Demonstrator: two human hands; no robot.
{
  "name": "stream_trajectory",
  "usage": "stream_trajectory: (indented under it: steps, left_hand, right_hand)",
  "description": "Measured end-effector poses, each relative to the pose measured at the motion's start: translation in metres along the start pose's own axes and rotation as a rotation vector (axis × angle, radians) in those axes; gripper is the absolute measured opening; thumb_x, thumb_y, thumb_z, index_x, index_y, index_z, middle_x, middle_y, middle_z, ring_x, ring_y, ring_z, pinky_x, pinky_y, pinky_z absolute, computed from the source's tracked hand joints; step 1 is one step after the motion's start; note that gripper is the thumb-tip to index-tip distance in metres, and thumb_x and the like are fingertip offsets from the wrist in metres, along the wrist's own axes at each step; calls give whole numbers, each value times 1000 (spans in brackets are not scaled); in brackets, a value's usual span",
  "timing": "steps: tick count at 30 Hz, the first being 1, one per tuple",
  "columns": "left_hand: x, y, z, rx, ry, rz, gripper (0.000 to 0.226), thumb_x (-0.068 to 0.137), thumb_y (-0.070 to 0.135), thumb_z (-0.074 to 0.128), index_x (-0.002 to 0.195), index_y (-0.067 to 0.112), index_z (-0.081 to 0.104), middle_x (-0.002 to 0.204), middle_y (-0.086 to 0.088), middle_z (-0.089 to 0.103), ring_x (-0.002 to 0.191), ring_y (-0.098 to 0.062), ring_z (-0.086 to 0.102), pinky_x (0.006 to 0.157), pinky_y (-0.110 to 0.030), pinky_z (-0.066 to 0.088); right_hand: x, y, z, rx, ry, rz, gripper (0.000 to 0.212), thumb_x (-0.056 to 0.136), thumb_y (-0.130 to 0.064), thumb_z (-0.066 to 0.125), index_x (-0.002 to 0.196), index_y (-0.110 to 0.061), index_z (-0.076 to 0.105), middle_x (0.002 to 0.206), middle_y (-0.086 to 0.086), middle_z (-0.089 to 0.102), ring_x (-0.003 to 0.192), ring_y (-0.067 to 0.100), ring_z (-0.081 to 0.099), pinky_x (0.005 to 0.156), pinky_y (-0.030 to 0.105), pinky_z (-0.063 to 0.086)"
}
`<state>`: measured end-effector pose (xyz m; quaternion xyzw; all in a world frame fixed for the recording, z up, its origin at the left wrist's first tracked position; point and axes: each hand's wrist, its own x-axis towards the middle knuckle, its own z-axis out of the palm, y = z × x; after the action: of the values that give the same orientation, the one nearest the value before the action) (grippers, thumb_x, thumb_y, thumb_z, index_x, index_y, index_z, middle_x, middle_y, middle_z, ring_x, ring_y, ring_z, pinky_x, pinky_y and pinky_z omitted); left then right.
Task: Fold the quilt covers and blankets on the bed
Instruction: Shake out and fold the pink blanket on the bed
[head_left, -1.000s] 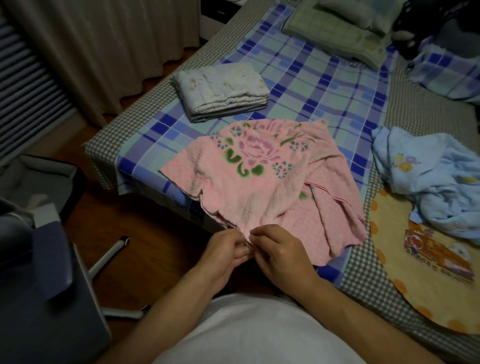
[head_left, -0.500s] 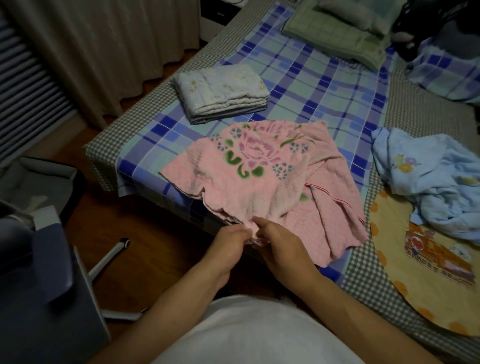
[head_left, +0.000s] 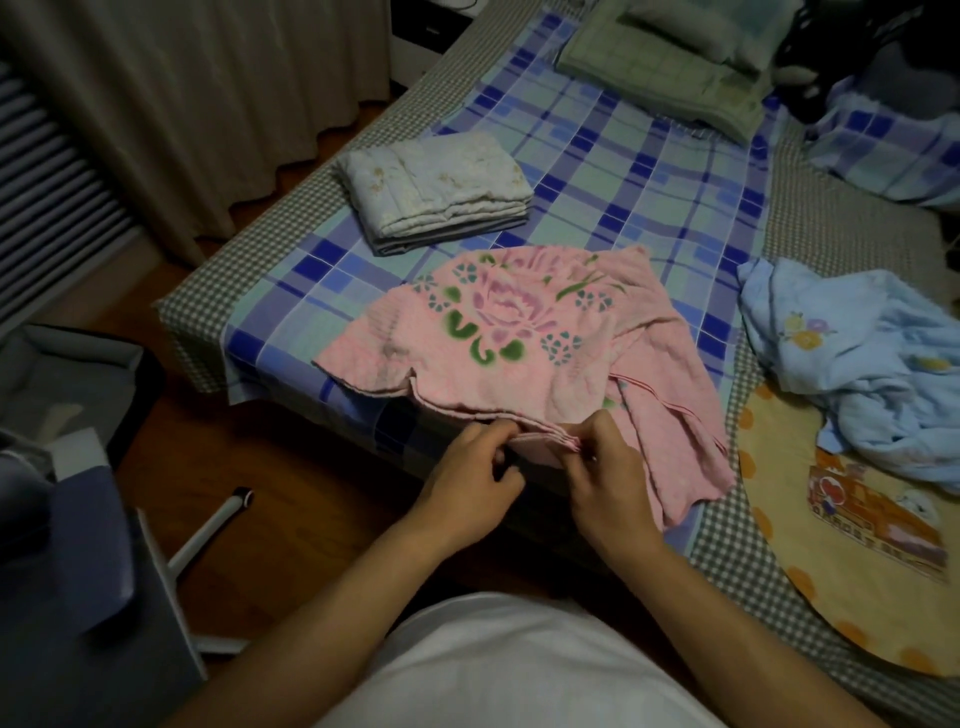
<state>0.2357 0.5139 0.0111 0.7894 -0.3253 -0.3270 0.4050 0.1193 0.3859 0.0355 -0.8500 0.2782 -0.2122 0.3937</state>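
Observation:
A pink blanket (head_left: 524, 343) with a flower print lies loosely doubled at the near edge of the bed (head_left: 623, 171). My left hand (head_left: 467, 473) and my right hand (head_left: 608, 478) sit side by side at its near hem, each pinching the stacked pink edges between thumb and fingers. A white folded quilt cover (head_left: 436, 192) rests further back on the left. A crumpled light blue blanket (head_left: 852, 358) lies on the right. A folded green blanket (head_left: 660, 67) lies at the far end.
A yellow round mat (head_left: 831, 561) with orange dots lies under the blue blanket at the near right. A blue plaid bundle (head_left: 893, 150) sits at the far right. A chair (head_left: 104, 597) and wooden floor are on the left, curtains behind.
Both hands have shifted slightly up and apart along the hem, gathering the pink layers together. The blanket's bulk has stayed in place.

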Motion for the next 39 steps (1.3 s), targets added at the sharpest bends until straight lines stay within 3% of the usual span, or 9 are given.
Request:
stream_trajectory:
  steps: [3, 8, 13, 15, 18, 24, 28, 34, 39]
  left_hand:
    - [33, -18, -5, 301, 93, 4, 29, 87, 36, 66, 112, 24, 59, 111, -2, 43, 115, -22, 42, 99, -38, 44]
    - [84, -12, -39, 525, 312, 32, 17, 80, 25, 68, 95, 16, 65, 119, -15, 42, 115, -37, 41, 95, -49, 47]
    - [114, 34, -63, 634, 415, 331, 17, 80, 34, 63, 95, 26, 61, 156, -13, 24, 146, -39, 19, 109, -55, 34]
    - [122, 50, -63, 626, 266, 412, 24, 80, 45, 53, 91, 26, 62, 155, -5, 31, 138, -37, 38, 106, -49, 41]
    - [122, 69, -45, 610, 148, 449, 29, 80, 46, 48, 86, 20, 60, 141, 2, 46, 103, -33, 62, 79, -40, 50]
    - [95, 76, -12, 376, 360, 537, 13, 79, 32, 57, 80, 20, 51, 90, 3, 55, 75, -27, 60, 59, -38, 45]
    - [82, 72, -6, 283, 379, 574, 19, 88, 37, 57, 80, 23, 47, 84, 6, 54, 75, -17, 56, 62, -35, 47]
    - [76, 71, -6, -89, 363, 324, 23, 93, 21, 66, 77, 22, 50, 73, 11, 58, 66, -6, 55, 60, -31, 48]
    - [62, 105, -29, -286, 318, 469, 14, 101, 22, 53, 88, 27, 56, 84, 11, 60, 78, -7, 58, 66, -17, 45]
  right_hand:
    - [18, -17, -17, -20, 78, -82, 20, 88, 4, 62, 86, -11, 50, 74, -13, 58, 67, 8, 53, 60, 35, 44]
    - [80, -58, -79, -15, 320, -195, 15, 89, -5, 57, 86, -17, 50, 74, -14, 53, 66, 5, 47, 62, 27, 39]
    - [135, -89, -143, 8, 463, -249, 42, 90, 8, 55, 80, -30, 41, 70, -9, 53, 65, -8, 50, 63, 8, 36]
    - [146, -95, -160, 23, 510, -257, 41, 91, 6, 56, 79, -30, 41, 70, -10, 50, 64, -7, 48, 63, 9, 35]
    - [154, -99, -171, -4, 572, -272, 28, 92, 0, 59, 81, -22, 45, 70, -12, 48, 63, -6, 47, 61, 11, 35]
    - [181, -96, -181, -72, 616, -241, 18, 92, -8, 61, 83, -16, 47, 66, -11, 46, 58, 1, 42, 58, 25, 31]
    - [197, -95, -185, -82, 581, -216, 17, 92, -6, 58, 83, -15, 47, 67, -12, 47, 59, -3, 43, 57, 17, 32]
    - [213, -93, -187, -62, 572, -168, 16, 93, -8, 57, 83, -15, 47, 69, -10, 48, 61, 0, 42, 59, 22, 37]
    - [228, -90, -207, -18, 655, -81, 16, 92, -13, 59, 83, -18, 46, 71, -10, 47, 64, 5, 43, 55, 11, 35]
